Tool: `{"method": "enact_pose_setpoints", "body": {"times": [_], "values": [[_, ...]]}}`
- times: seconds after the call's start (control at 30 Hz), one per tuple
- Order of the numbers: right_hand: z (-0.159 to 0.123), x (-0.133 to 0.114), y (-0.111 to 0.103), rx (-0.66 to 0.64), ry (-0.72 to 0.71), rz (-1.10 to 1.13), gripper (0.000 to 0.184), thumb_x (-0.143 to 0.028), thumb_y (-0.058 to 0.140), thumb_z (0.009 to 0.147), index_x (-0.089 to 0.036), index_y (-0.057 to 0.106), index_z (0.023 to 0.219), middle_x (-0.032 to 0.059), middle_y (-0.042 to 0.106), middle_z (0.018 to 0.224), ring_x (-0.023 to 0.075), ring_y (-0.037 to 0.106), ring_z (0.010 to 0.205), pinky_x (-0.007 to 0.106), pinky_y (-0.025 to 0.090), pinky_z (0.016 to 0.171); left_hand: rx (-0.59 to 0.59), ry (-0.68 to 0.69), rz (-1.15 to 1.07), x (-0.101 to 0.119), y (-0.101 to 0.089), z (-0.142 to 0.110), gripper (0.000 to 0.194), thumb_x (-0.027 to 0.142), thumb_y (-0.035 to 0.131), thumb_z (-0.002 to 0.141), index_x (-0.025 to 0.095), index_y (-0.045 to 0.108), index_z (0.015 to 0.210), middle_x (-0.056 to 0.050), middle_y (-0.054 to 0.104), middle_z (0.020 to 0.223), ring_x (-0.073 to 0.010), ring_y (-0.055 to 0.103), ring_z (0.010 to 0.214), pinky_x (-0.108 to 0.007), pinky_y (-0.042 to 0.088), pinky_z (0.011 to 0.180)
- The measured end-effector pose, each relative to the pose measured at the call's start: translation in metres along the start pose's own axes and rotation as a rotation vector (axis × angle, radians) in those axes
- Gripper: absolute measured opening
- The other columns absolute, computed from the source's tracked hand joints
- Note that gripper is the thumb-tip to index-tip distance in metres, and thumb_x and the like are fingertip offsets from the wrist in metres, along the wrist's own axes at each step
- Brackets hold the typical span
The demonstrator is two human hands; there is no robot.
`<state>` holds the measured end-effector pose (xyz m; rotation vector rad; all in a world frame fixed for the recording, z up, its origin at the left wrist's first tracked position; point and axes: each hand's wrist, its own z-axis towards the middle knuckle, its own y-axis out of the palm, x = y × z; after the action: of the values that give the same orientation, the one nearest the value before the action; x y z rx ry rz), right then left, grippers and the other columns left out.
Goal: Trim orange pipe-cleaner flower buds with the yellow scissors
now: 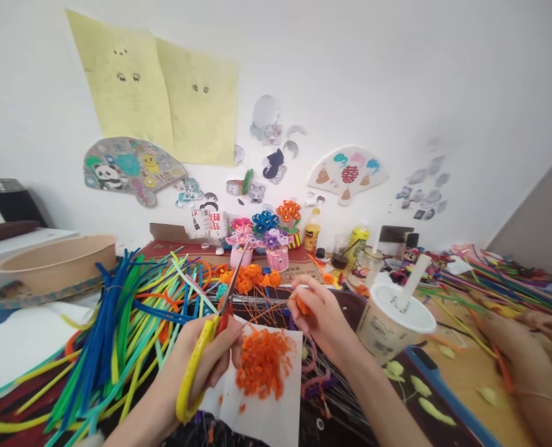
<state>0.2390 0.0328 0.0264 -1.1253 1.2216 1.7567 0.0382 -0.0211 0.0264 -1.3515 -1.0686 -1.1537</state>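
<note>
Worktop: it is wooden on my right, and crowded all around me.
Fuzzy sticks: a big heap of blue, green and yellow ones crowds my left arm.
Bowl: a wide tan one sits behind the heap.
White tub: it stands just beside my right arm, so it blocks that side.
Paper: a white sheet lies below my hands, with a pile of orange fluff on it.
Flower heads: a bunch of orange ones is just past my hands.
Left hand: my hand is curled, fingers clamped on the scissors, blades tipped up and away.
Right hand: my hand reaches in from the right, fingers bent and pinched together on an orange piece.
Orange piece: it is up above the paper, near the tub.
</note>
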Motion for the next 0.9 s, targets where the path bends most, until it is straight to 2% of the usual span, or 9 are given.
{"method": "enact_pose_setpoints", "body": {"times": [0.17,0.23,0.33,0.57,0.63,0.7,0.73,0.83,0.9], "values": [[-0.001,0.005,0.008,0.006,-0.021,0.258,0.044,-0.026,0.087,0.057,-0.020,0.063,0.095,-0.0017,0.064,0.071,0.0087,0.052,0.056,0.019,0.041,0.050,-0.019,-0.011,-0.107,-0.003,0.002,0.001,0.052,0.060,0.052,0.081,0.017,0.056,0.053,0.009,0.036,0.033,-0.0019,0.019,0.030,-0.022,0.013,0.040],[-0.002,0.011,0.015,0.032,-0.021,0.241,0.037,-0.025,0.085,0.061,-0.020,0.066,0.092,-0.0011,0.064,0.070,0.0103,0.054,0.056,0.021,0.043,0.051,-0.039,-0.035,-0.135,0.000,0.002,0.000,0.049,0.059,0.052,0.081,0.018,0.055,0.056,0.010,0.036,0.034,-0.0026,0.018,0.031,-0.023,0.010,0.040],[-0.004,0.021,0.025,0.052,-0.023,0.134,0.021,-0.034,0.077,0.073,-0.018,0.070,0.085,0.0002,0.064,0.062,0.0123,0.056,0.052,0.023,0.042,0.047,-0.022,-0.054,-0.115,0.005,0.004,-0.002,0.046,0.057,0.050,0.083,0.020,0.054,0.057,0.011,0.029,0.032,-0.0043,0.016,0.032,-0.024,0.011,0.042],[-0.007,0.022,0.027,0.183,-0.094,-0.051,0.022,-0.038,0.074,0.076,-0.016,0.068,0.073,0.0026,0.067,0.060,0.0148,0.060,0.048,0.026,0.047,0.044,0.016,-0.108,0.016,0.004,0.006,0.001,0.052,0.066,0.046,0.080,0.020,0.051,0.056,0.011,0.030,0.035,-0.0051,0.019,0.035,-0.023,0.014,0.041],[-0.007,0.019,0.025,0.232,-0.132,-0.113,0.022,-0.038,0.074,0.076,-0.017,0.067,0.072,0.0025,0.066,0.059,0.0156,0.061,0.050,0.027,0.050,0.048,0.017,-0.080,0.106,0.002,0.001,0.004,0.052,0.069,0.047,0.077,0.020,0.053,0.061,0.008,0.039,0.040,-0.0058,0.026,0.036,-0.021,0.020,0.039],[-0.007,0.015,0.022,0.288,-0.189,-0.179,0.022,-0.037,0.072,0.077,-0.018,0.065,0.071,0.0024,0.066,0.060,0.0166,0.063,0.054,0.029,0.053,0.054,0.029,-0.020,0.216,0.000,-0.005,0.007,0.049,0.067,0.052,0.072,0.019,0.057,0.065,0.002,0.056,0.055,-0.0093,0.043,0.044,-0.022,0.035,0.044],[-0.006,0.013,0.020,0.315,-0.221,-0.204,0.021,-0.037,0.071,0.079,-0.018,0.065,0.071,0.0024,0.066,0.063,0.0171,0.064,0.058,0.029,0.054,0.058,0.074,-0.002,0.262,-0.001,-0.009,0.008,0.045,0.064,0.054,0.071,0.019,0.060,0.072,0.000,0.059,0.059,-0.0135,0.052,0.052,-0.024,0.042,0.050],[-0.002,0.010,0.013,0.353,-0.310,-0.220,0.017,-0.035,0.067,0.083,-0.020,0.063,0.077,0.0030,0.068,0.076,0.0186,0.067,0.072,0.031,0.056,0.069,0.142,0.085,0.414,-0.008,-0.017,0.009,0.043,0.055,0.054,0.071,0.022,0.060,0.098,-0.001,0.068,0.071,-0.0195,0.062,0.063,-0.026,0.050,0.058],[0.000,0.009,0.008,0.340,-0.345,-0.179,0.015,-0.035,0.064,0.086,-0.021,0.063,0.082,0.0038,0.067,0.086,0.0198,0.067,0.081,0.033,0.056,0.077,0.174,0.121,0.513,-0.011,-0.018,0.009,0.039,0.052,0.055,0.068,0.024,0.060,0.096,-0.002,0.070,0.075,-0.0209,0.064,0.064,-0.027,0.051,0.057]]}}
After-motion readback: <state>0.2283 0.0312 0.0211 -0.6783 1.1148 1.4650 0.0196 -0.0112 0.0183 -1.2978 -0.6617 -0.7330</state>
